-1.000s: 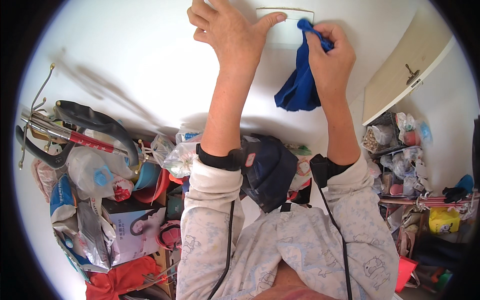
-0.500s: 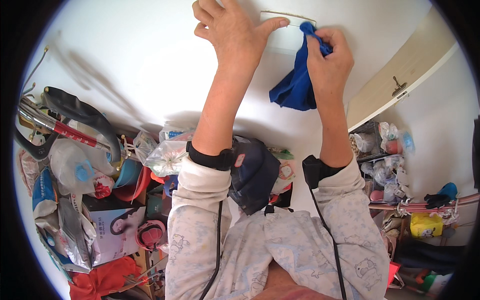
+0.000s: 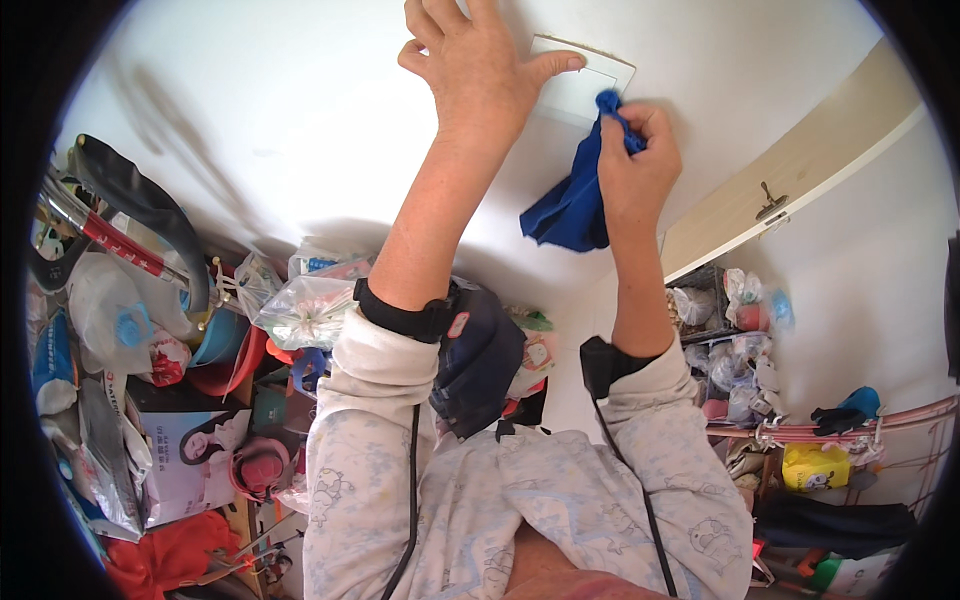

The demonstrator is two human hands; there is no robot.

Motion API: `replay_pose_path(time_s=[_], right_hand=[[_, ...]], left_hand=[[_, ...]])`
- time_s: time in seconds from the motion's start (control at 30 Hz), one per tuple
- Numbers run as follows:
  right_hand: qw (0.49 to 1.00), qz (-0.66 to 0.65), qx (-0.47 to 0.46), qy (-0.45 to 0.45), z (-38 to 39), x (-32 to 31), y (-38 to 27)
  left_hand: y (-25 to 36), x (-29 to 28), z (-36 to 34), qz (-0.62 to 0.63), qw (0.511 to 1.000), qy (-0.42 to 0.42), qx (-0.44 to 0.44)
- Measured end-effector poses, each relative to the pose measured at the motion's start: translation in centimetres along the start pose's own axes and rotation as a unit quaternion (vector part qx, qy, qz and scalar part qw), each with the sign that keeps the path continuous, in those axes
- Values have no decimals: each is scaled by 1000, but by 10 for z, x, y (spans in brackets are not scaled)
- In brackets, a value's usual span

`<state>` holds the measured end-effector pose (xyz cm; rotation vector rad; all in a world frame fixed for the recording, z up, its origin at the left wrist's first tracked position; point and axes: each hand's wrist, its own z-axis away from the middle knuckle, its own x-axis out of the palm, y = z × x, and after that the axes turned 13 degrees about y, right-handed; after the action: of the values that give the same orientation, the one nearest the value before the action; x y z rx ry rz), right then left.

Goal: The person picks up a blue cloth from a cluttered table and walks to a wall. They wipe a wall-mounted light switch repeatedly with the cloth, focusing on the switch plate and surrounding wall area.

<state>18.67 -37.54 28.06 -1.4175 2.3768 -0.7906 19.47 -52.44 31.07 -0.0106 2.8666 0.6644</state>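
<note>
A white wall switch plate (image 3: 572, 98) is set on the white wall at the top, tilted in the view. My left hand (image 3: 478, 85) is spread beside its left side, thumb stretched over the plate's upper part. The fingers are apart, some bent, and hold nothing. Pinched in my right hand (image 3: 641, 170) is a blue cloth (image 3: 572, 208), whose bunched tip lies at the plate's lower right part. The rest of the cloth hangs down to the left of that hand. Whether the tip presses on the plate, I cannot tell.
A pale door (image 3: 790, 175) with a metal latch stands at the right. Plastic bags (image 3: 310, 312), basins (image 3: 228, 360) and a printed box (image 3: 190, 455) crowd the lower left. A dark blue cap or bag (image 3: 480, 355) is below my forearms. Shelves with bagged goods (image 3: 735, 370) stand right.
My right hand has brought the cloth's tip down from the plate's upper right corner to its lower right. The left thumb stays over the plate. The whole view has shifted slightly.
</note>
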Motion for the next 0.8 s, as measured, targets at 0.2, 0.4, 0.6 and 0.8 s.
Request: replay_pose_path(time_s=[0.2,0.4,0.6,0.8], right_hand=[[998,14,-60,-10,-19,2,1],[995,33,-70,-64,-36,-5,-11],[991,53,-80,-96,-41,-8,-14],[982,91,-125,-108,-44,-7,-18]], left_hand=[[-1,0,3,39,998,32,23],[-8,-8,3,103,994,32,21],[-11,-13,0,151,988,12,-21],[-10,-12,2,164,986,27,-25]])
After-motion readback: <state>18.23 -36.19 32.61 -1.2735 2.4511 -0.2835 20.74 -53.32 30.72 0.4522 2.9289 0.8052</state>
